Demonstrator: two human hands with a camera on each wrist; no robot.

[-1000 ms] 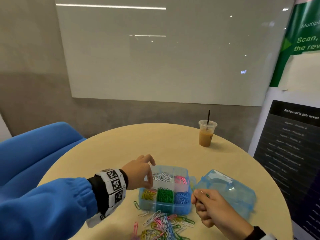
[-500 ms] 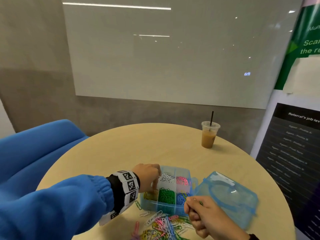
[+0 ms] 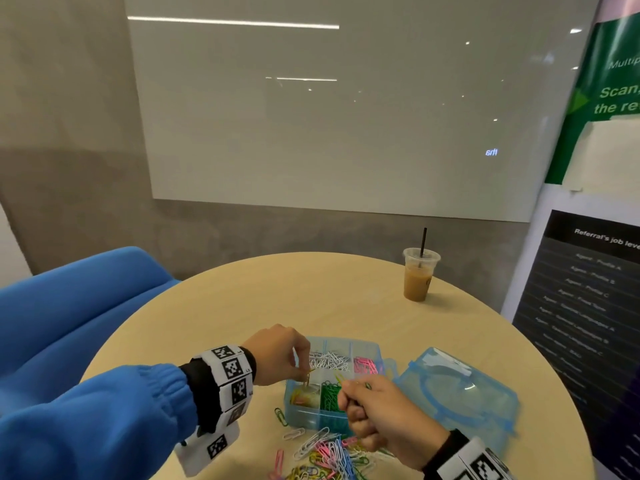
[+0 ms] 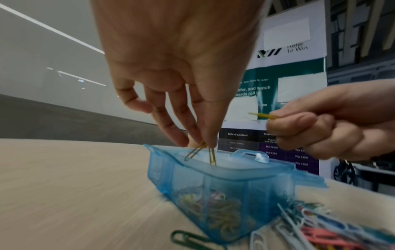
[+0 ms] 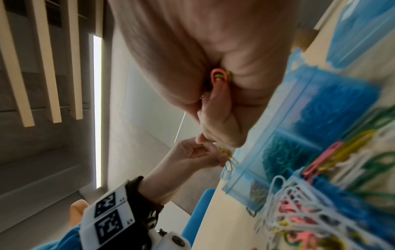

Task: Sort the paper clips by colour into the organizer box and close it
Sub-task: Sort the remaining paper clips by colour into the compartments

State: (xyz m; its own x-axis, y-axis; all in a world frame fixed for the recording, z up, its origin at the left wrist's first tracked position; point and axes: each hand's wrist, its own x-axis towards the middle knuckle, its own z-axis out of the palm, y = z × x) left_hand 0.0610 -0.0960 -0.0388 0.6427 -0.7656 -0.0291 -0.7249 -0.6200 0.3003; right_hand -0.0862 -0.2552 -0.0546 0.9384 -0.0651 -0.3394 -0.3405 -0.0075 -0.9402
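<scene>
Paper clips (image 3: 325, 455) in a mixed heap at near table (image 3: 242, 306) edge, in front of organizer box (image 3: 311, 415). Far left: blue seat (image 3: 69, 306), blue sleeve (image 3: 86, 427), wrist band (image 3: 228, 372) of black-and-white square codes. Left hand (image 3: 277, 355) above box's near-left compartment — thumb and fingertips pinching yellow clips (image 4: 205, 152), long axes near vertical, loops down, just over yellow ones already inside. Green clips in next compartment, white and pink behind. Lone green clip (image 3: 280, 415) flat just left of box. Right hand (image 3: 384, 414) clenched over box's near-right corner, hiding that compartment, gripping a bunch of clips — pink and yellow loops visible in right wrist view. Open lid (image 3: 460, 393) flat to the right, hinged to box. Iced coffee cup (image 3: 419, 277) with black straw well behind, upright. Right wall: green poster (image 3: 602, 81) reading "Scan," and "the re…"; dark chart (image 3: 588, 289) headed "Referral's job level".
</scene>
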